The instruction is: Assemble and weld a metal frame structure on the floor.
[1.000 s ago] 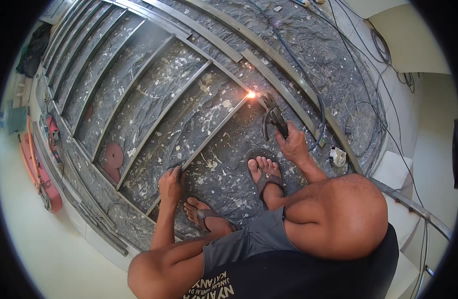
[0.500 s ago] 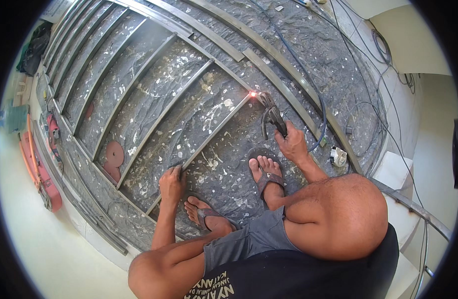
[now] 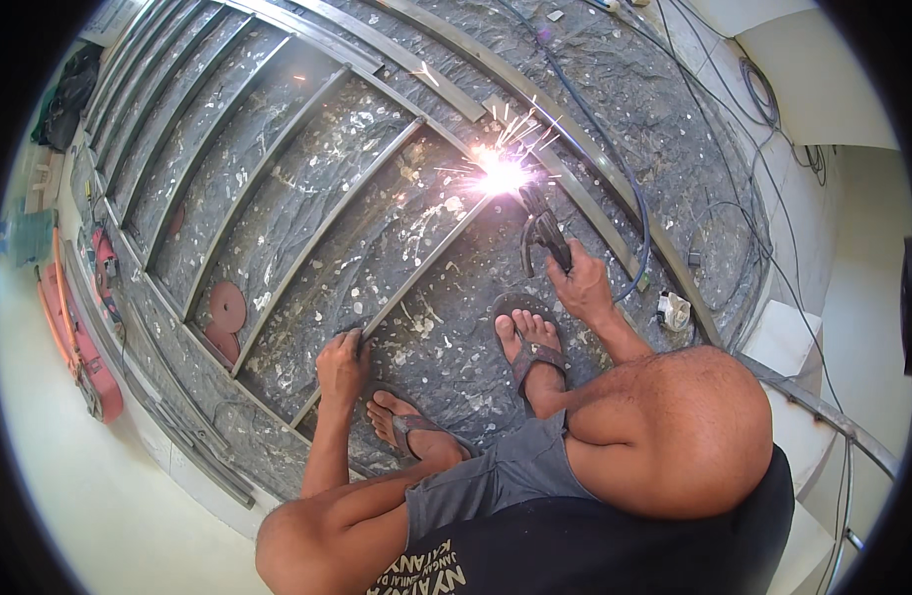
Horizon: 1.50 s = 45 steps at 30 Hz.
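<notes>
My right hand [image 3: 582, 286] is closed round the handle of a black welding electrode holder [image 3: 545, 236]. At the holder's far end a bright white-pink arc [image 3: 503, 177] throws sparks where a metal crossbar [image 3: 431, 260] meets the long side rail of a metal frame [image 3: 451, 139]. The glare hides the joint and the electrode tip. My left hand [image 3: 343, 365] grips the same crossbar near its lower end, fingers wrapped over it. The frame lies flat on the floor, its several parallel bars running off to the upper left.
Loose metal bars [image 3: 575, 183] lie right of the frame, with a blue cable [image 3: 615, 149] across them. Reddish-brown discs [image 3: 227, 306] rest between bars. A red tool [image 3: 105, 253] and a long red case [image 3: 89, 372] are at left. My sandalled feet [image 3: 533, 347] stand beside the crossbar.
The small red glow at the joint has flared into a bright arc with flying sparks. Both hands and the electrode holder stay almost where they were.
</notes>
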Each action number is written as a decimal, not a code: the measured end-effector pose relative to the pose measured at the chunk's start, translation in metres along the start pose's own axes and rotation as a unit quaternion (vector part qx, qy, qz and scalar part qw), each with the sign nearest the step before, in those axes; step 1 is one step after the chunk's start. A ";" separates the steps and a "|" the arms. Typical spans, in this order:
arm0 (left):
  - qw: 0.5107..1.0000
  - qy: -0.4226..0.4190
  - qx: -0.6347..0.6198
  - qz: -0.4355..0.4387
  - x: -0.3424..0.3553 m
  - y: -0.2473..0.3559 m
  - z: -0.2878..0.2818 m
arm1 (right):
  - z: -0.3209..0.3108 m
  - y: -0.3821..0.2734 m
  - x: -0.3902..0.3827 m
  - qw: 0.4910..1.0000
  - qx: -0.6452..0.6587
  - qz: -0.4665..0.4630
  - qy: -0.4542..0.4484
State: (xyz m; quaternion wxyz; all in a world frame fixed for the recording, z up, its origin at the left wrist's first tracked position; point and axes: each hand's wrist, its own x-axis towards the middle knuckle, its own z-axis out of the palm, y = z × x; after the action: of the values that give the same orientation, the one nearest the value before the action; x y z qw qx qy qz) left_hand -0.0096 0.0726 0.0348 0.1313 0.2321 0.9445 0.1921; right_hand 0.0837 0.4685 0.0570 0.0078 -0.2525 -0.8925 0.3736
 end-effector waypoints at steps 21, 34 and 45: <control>1.000 0.002 -0.009 0.001 0.000 0.000 0.001 | -0.001 -0.002 -0.001 1.000 -0.004 -0.004 0.011; 1.000 -0.003 0.005 -0.003 -0.001 -0.001 0.003 | 0.000 -0.003 0.002 1.000 -0.009 -0.006 0.001; 0.998 0.037 -0.022 0.039 -0.001 -0.009 0.003 | -0.001 0.012 -0.002 0.997 -0.004 -0.078 -0.012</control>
State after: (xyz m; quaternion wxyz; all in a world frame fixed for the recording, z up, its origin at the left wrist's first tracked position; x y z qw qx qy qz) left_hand -0.0109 0.0652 0.0286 0.0934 0.2589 0.9343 0.2264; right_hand 0.0904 0.4752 0.0499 0.0250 -0.1773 -0.9111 0.3712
